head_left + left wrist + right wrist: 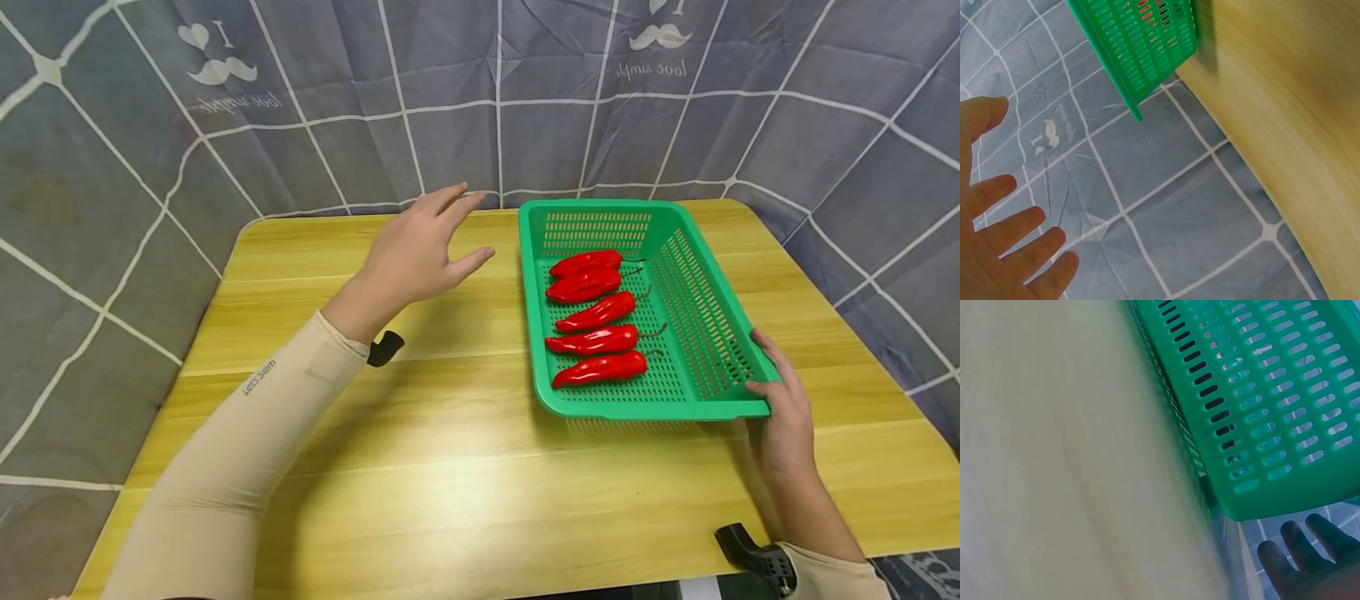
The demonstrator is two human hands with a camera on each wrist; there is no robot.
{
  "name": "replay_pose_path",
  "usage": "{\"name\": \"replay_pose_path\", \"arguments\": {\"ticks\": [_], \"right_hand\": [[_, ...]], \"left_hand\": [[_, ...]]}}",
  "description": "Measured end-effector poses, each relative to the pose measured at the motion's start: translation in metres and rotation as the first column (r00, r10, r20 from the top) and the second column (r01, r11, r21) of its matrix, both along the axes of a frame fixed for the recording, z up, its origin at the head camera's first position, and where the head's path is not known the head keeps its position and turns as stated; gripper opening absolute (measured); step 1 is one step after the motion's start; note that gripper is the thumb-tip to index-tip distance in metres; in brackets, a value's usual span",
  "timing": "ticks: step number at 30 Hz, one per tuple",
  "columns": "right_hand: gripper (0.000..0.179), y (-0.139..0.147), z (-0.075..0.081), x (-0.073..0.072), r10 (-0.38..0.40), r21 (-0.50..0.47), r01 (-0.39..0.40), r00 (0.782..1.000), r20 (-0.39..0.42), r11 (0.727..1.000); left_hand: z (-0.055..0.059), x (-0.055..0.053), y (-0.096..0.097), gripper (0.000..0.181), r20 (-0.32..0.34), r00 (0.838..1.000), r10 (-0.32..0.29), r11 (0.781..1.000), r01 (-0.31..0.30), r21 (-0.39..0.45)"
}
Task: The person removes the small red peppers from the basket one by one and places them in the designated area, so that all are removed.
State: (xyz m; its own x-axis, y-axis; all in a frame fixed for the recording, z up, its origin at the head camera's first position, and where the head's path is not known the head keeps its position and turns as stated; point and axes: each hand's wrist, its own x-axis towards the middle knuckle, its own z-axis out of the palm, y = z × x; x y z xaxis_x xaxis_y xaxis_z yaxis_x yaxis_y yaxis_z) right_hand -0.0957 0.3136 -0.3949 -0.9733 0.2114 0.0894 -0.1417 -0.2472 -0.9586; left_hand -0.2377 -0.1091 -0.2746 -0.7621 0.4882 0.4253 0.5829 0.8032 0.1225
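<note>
Several red chili peppers with thin stems lie in a row inside a green plastic basket, which has slotted walls. My right hand grips the basket's rim at the near right corner, thumb over the edge and index finger along the right side. In the right wrist view, the other fingers extend beside the outer wall. To the left of the basket, my left hand hovers over the table with fingers spread and nothing in it. The left wrist view shows that hand's fingers apart from the basket.
The basket sits on the right half of a wood-grain table. Grey cloth with white lines hangs behind the table and along both sides. A black wrist mount is on the right forearm.
</note>
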Motion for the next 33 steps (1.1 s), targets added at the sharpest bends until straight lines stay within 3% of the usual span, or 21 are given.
{"name": "replay_pose_path", "arguments": {"ticks": [7,15,24,33], "right_hand": [[0.059,-0.002,0.001,-0.001,-0.033,-0.037,0.032,0.999,-0.018,0.999],[0.060,-0.004,0.001,-0.002,-0.064,-0.033,0.064,0.998,-0.009,0.997],[0.061,-0.004,0.002,-0.003,-0.103,0.026,0.102,0.994,0.039,0.994],[0.063,-0.004,0.002,-0.004,-0.144,0.096,0.137,0.987,0.071,0.986]], "left_hand": [[0.006,-0.012,0.018,0.068,0.172,0.985,-0.034,0.998,0.026,0.050],[0.007,-0.030,0.034,0.070,0.313,0.939,-0.141,0.983,0.094,0.160],[0.004,-0.048,0.058,0.069,0.382,0.896,-0.226,0.958,0.133,0.254],[-0.005,-0.066,0.086,0.067,0.411,0.872,-0.267,0.951,0.169,0.259]]}}
